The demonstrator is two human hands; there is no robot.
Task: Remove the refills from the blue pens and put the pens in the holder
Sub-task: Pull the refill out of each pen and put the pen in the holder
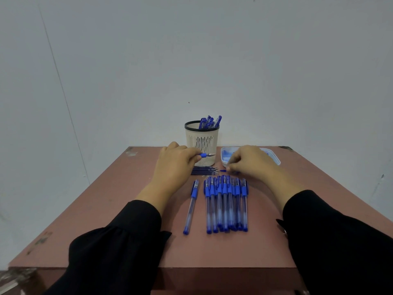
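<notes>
The person is leaning over the tabletop (106, 220) with both hands out in front of the holder (202, 141). The left hand (176, 160) is pinching a pen in its grip, the blue collar and bare tip (205, 155) sticking out toward the holder's wall. The right hand (251, 162) is curling its grip around a small blue piece (225, 170), which looks like the unscrewed nose cone, just in front of the shallow blue tray (274, 157). As I judge it, the pen is coming apart and its refill is not yet out. What could go wrong here: the small piece could be slipping from the fingertips and rolling off among the pens, or the left wrist, which is hanging right over the pulled refills (205, 170), could be brushing them and scattering them into the waiting row. The holder is standing close enough that a quick tug could be knocking it. Counting: one holder with roughly five pens (209, 121) already standing in it, about five refills lying side by side below the left hand, one lone pen (191, 206) lying apart, and beside it a packed row of about eight or nine pens (226, 204), overlapping too much for an exact count.
</notes>
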